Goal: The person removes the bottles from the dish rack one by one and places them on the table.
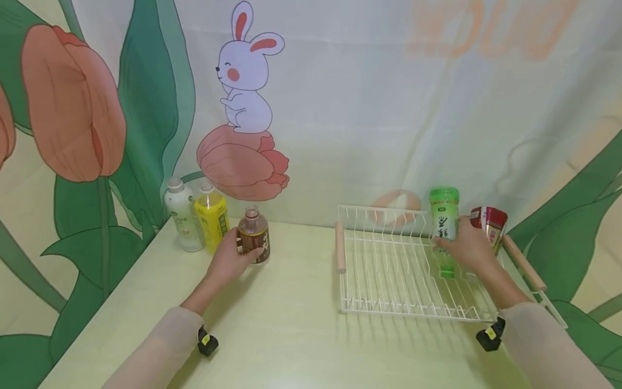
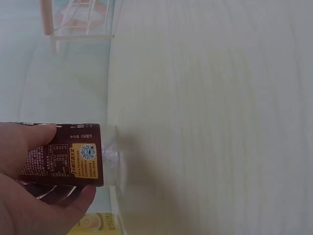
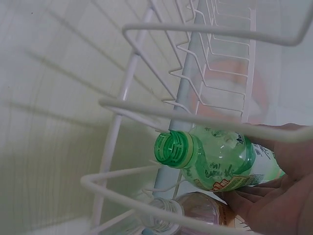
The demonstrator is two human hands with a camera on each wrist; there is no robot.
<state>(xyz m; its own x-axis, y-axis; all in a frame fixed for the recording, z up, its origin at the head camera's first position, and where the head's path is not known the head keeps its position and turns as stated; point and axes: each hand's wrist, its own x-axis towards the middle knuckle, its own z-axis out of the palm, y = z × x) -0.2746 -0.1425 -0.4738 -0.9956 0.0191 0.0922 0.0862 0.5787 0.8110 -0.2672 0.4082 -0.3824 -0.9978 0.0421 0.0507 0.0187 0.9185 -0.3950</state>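
Near the back edge of the pale counter [image 1: 301,329], a left hand [image 1: 230,255] is clamping its grip round a brown-labelled clear plastic bottle [image 1: 255,233]; I'm also watching the right hand [image 1: 469,246] gripping an upturned green plastic bottle [image 1: 445,208] towards the white wire rack [image 1: 340,248]'s back right corner.

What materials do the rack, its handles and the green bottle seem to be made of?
Rack: probably metal, smooth white coating; thin bent rods. Handles: perhaps wood, matte; pale tan tone. Green bottle: likely glossy plastic; see-through wall with highlights.
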